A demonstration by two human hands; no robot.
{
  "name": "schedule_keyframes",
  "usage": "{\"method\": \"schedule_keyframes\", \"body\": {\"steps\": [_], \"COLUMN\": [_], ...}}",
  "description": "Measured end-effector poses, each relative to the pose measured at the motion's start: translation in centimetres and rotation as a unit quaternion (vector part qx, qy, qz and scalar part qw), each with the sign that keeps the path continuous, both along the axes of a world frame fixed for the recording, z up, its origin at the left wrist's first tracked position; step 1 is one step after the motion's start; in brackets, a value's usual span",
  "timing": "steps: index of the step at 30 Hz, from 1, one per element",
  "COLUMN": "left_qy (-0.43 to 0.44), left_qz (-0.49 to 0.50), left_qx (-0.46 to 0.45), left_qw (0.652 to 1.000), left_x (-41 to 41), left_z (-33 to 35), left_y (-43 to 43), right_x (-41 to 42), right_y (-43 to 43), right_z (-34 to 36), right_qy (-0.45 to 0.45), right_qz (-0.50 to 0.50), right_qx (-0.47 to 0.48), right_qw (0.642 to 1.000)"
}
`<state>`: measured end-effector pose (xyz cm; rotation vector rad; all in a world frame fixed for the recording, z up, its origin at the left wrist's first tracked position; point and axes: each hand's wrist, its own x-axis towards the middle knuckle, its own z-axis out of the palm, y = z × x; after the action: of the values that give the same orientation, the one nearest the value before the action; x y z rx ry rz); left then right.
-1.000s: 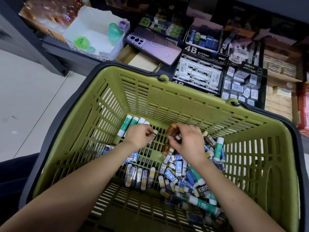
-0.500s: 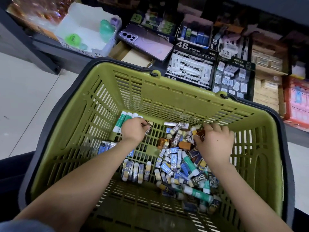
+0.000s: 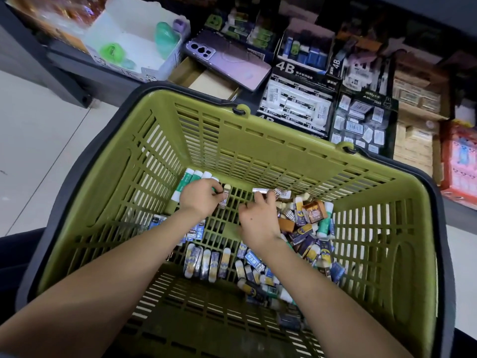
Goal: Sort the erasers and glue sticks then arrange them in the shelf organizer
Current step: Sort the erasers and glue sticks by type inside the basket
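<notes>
Erasers and glue sticks are spread over the floor of a green basket (image 3: 284, 140), which is set on the ground in front of a low shelf (image 3: 69, 71). A few green-and-white glue sticks (image 3: 192, 178) are lined up side by side in the far left corner of the basket. A short row of blue erasers (image 3: 197, 229) is laid beside the left wrist, and a second row of erasers (image 3: 206, 262) is laid nearer, between the two forearms. A loose pile (image 3: 309, 228) of mixed erasers and glue sticks is heaped on the right half of the floor.

Both bare forearms are stretched from the near edge into the basket and are angled toward each other. The left hand (image 3: 200, 200) is held palm down just right of the glue sticks, partly covering them. Its fingers are curled, and a brown eraser (image 3: 225, 196) is pinched between thumb and fingertips, with its pale end pointing far. The right hand (image 3: 258, 220) is held palm down at the left edge of the pile. Its fingers are bent toward a white eraser (image 3: 260, 190) at the far side; whether that eraser is gripped or only touched cannot be told.

On the shelf beyond the basket, black boxes (image 3: 296, 104) marked 4B are packed with white erasers. A purple phone (image 3: 227, 60) is laid face down to their left, beside a white box (image 3: 134, 42).
</notes>
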<state>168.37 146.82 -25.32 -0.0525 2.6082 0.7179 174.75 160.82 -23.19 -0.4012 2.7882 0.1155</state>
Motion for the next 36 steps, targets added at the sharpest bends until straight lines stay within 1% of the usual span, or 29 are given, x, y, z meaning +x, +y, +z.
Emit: {"method": "schedule_keyframes", "body": {"steps": [2,4,6,7,8,10,12,13,15,17,18,19,20,22,23,24,25,27,30,31,32,33,34,36], "left_qy": [-0.012,-0.023,-0.034,-0.040,-0.047,-0.060,-0.079,-0.095,-0.142,-0.179,-0.177,-0.159,-0.132,-0.081,-0.063,-0.050,-0.042,-0.034,-0.022,-0.019,-0.018,-0.020,-0.024,-0.038], "left_qz": [0.002,0.002,0.001,-0.002,-0.007,-0.014,-0.031,-0.047,-0.073,-0.080,-0.088,-0.107,-0.127,-0.149,-0.153,-0.158,-0.164,-0.174,-0.170,-0.164,-0.151,-0.135,-0.117,-0.074], "left_qx": [0.024,0.047,0.071,0.081,0.087,0.095,0.106,0.113,0.139,0.151,0.137,0.105,0.067,0.012,-0.005,-0.020,-0.034,-0.053,-0.048,-0.040,-0.030,-0.019,-0.008,0.008], "left_qw": [1.000,0.999,0.997,0.996,0.995,0.994,0.991,0.988,0.977,0.969,0.971,0.976,0.981,0.985,0.986,0.986,0.985,0.983,0.984,0.986,0.988,0.990,0.993,0.996], "left_x": [0.0,-0.1,0.0,0.0,0.1,0.3,0.7,1.0,1.9,2.6,2.9,3.1,3.2,3.5,3.6,3.6,3.7,3.8,3.7,3.7,3.7,3.6,3.5,3.2], "left_z": [0.2,0.4,0.5,0.6,0.6,1.0,1.4,1.6,1.8,1.9,1.7,1.6,1.5,1.3,1.2,1.1,1.1,1.0,0.6,0.5,0.4,0.4,0.5,0.6], "left_y": [-0.2,-0.5,-0.7,-0.7,-0.8,-0.9,-0.8,-0.6,0.0,0.8,1.2,1.6,1.9,2.3,2.4,2.6,2.6,2.6,2.4,2.3,2.2,2.1,2.0,1.6], "right_x": [0.1,0.5,1.2,1.7,2.1,2.9,3.5,3.7,4.1,4.3,4.3,4.3,4.3,4.2,4.0,3.8,3.4,2.5,1.4,1.2,1.0,0.9,1.0,1.2], "right_y": [0.6,1.8,3.0,3.6,4.2,5.8,7.6,8.5,9.6,10.0,9.8,9.6,9.2,7.9,7.1,6.4,5.6,4.4,3.2,3.0,2.9,2.9,2.8,2.7], "right_z": [0.2,0.7,1.8,2.6,3.4,4.9,6.2,6.6,7.1,7.0,7.0,6.9,6.8,6.3,6.1,5.7,5.3,4.1,2.4,2.0,1.8,1.7,1.7,1.4], "right_qy": [0.019,0.082,0.149,0.161,0.171,0.213,0.231,0.213,0.139,0.065,0.050,0.058,0.093,0.184,0.213,0.218,0.203,0.144,0.052,0.042,0.053,0.076,0.099,0.128], "right_qz": [-0.024,-0.063,-0.153,-0.203,-0.243,-0.300,-0.346,-0.363,-0.381,-0.378,-0.374,-0.367,-0.352,-0.299,-0.267,-0.239,-0.220,-0.193,-0.140,-0.129,-0.123,-0.128,-0.139,-0.174], "right_qx": [-0.044,-0.134,-0.249,-0.284,-0.295,-0.262,-0.173,-0.118,-0.033,0.006,0.015,0.015,0.000,-0.069,-0.100,-0.123,-0.140,-0.151,-0.074,-0.048,-0.025,-0.022,-0.044,-0.133], "right_qw": [0.999,0.986,0.945,0.923,0.908,0.892,0.893,0.899,0.913,0.924,0.926,0.928,0.931,0.934,0.934,0.938,0.944,0.959,0.986,0.990,0.991,0.989,0.984,0.967]}}
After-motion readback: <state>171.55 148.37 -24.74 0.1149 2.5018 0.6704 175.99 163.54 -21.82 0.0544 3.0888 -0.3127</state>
